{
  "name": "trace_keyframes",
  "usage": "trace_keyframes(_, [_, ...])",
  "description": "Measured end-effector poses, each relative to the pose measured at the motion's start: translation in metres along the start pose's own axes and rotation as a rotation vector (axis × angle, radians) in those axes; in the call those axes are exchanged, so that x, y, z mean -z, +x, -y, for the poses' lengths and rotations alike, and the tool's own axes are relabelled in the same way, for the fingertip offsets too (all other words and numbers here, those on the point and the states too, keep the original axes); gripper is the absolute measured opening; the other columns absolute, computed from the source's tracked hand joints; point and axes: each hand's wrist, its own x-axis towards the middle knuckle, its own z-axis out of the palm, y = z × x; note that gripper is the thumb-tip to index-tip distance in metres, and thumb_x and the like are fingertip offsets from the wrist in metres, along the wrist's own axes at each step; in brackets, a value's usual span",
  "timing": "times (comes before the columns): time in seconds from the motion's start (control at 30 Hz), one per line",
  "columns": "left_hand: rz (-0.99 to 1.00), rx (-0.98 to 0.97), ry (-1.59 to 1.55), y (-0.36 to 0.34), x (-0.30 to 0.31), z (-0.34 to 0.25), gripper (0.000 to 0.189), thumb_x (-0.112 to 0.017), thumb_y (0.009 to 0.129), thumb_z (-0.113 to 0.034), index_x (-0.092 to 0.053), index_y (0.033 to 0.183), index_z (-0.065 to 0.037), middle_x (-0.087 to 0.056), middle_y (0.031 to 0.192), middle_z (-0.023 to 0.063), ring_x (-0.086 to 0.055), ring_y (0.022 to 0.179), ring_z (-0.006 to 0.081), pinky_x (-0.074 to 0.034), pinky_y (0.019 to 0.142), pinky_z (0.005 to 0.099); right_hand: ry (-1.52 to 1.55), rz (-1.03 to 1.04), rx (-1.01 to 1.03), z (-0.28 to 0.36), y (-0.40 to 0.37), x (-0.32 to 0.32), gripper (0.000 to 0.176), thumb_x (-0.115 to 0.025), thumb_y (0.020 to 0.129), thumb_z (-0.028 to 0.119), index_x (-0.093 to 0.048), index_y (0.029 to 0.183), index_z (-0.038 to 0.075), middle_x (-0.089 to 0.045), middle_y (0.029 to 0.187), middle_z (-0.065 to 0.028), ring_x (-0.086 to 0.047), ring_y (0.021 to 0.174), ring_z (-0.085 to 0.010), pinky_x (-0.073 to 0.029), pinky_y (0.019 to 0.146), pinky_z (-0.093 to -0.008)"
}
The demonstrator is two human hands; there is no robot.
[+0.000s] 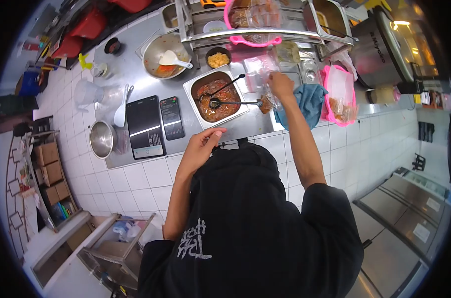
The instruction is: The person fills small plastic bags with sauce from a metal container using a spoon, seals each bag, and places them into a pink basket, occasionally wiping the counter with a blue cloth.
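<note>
My right hand point(281, 84) is closed at the top of a small clear plastic bag point(266, 103) with brown sauce low in it, over the counter. Just left of the bag stands a square steel pan point(190, 94) of chunky red sauce point(213, 111), with two black-handled ladles point(235, 103) resting in it. My left hand point(200, 149) hangs at the counter's front edge below the pan, fingers loosely stretched and nothing seen in them. Beside my right wrist lies a crumpled blue cloth point(307, 105). Flat clear plastic bags point(260, 67) lie behind the pan.
A phone point(172, 118) and a tablet point(145, 128) lie left of the pan. Behind are a steel bowl point(153, 52) with a white scoop and a black bowl point(218, 58) of yellow bits. A pink basket point(329, 84) stands right, under a metal shelf point(265, 33).
</note>
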Motion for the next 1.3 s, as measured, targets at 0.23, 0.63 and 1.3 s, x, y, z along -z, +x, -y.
trace_keyframes(0.23, [0.058,-0.058,-0.092,-0.003,-0.004,-0.007,0.039,-0.059,0.099,-0.024,-0.054,0.134,-0.008,-0.057,0.101,0.0023,-0.053,0.094,0.0096,-0.045,0.081,0.0258,0.911,0.306,0.349,0.028,-0.084,0.126,0.013,-0.064,0.088,0.009,-0.055,0.082,0.002,-0.064,0.081,-0.006,-0.059,0.075,-0.0123,-0.048,0.072,-0.0295])
trace_keyframes(0.63, [0.01,-0.149,-0.074,0.002,-0.004,0.005,0.022,-0.063,0.097,-0.018,-0.057,0.111,-0.001,-0.062,0.093,0.0028,-0.056,0.081,0.007,-0.047,0.073,0.0262,1.302,0.759,0.1,0.088,-0.184,0.087,0.028,-0.065,0.093,0.006,-0.058,0.12,-0.001,-0.069,0.083,-0.0041,-0.062,0.075,-0.0087,-0.05,0.071,-0.0237])
trace_keyframes(1.3, [-0.015,-0.124,-0.113,-0.054,0.006,0.022,0.017,-0.059,0.097,-0.018,-0.059,0.094,-0.001,-0.061,0.075,0.0076,-0.056,0.066,0.0143,-0.045,0.06,0.0323,1.152,1.089,0.221,0.134,-0.208,0.076,0.017,-0.062,0.094,0.012,-0.057,0.078,0.006,-0.052,0.067,0.0033,-0.044,0.061,-0.0035,-0.035,0.055,-0.0205])
